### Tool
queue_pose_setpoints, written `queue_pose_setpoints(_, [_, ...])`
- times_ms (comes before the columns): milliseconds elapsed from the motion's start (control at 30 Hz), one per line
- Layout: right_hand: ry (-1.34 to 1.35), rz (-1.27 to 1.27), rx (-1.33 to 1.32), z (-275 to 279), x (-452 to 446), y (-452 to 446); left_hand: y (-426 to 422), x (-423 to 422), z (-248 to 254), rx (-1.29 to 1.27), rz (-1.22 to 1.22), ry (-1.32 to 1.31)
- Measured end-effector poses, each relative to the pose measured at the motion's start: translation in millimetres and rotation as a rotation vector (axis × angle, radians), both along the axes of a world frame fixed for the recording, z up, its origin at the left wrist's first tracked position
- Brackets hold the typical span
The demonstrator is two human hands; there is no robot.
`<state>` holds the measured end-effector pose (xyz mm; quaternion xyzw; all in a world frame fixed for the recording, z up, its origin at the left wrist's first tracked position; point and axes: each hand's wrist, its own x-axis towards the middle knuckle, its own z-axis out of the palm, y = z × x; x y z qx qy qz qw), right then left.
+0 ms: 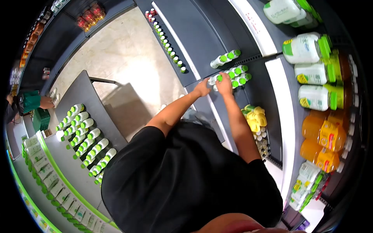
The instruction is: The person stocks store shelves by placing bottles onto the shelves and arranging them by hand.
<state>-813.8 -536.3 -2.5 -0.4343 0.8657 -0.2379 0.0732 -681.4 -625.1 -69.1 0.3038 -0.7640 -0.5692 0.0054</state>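
The green-capped bottle (213,80) is on the shelf (254,93), between left hand (202,88) and right hand (225,85). Steadying it seems in hand; whether the fingers clamp it I cannot tell. The next move calls for care beside neighbouring bottles (237,71).

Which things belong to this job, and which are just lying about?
Job in hand: left hand, right hand, green-capped bottles beside them, dark shelf, perhaps similar bottles on the table.

Seemingly lying about: orange drink bottles, large green-lidded jars, yellow item.
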Motion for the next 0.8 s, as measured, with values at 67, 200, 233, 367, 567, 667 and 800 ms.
queue_pose_setpoints(67, [0.092,-0.013,0.139,4,9,-10,2,-23,-14,-0.062,0.030,0.062])
queue_pose_setpoints(200, [0.275,0.056,0.323,-16,6,-15,0,-64,-45,-0.179,-0.008,0.504])
queue_pose_setpoints(233, [0.277,0.042,0.355,-12,8,-18,-1,-67,-32,-0.230,0.004,0.484])
queue_pose_setpoints(367, [0.314,0.021,0.338,-22,-4,-13,13,-78,-55,-0.226,0.054,0.462])
queue_pose_setpoints(567, [-0.028,0.192,0.201,-10,-18,-15,7,-67,-64,-0.301,0.055,0.309])
queue_pose_setpoints(667, [-0.077,0.252,0.110,9,-6,-28,-10,-33,-28,-0.260,0.093,0.273])
queue_pose_setpoints(800, [-0.158,0.256,0.113,50,27,-41,-30,17,-14,-0.137,0.065,0.214])
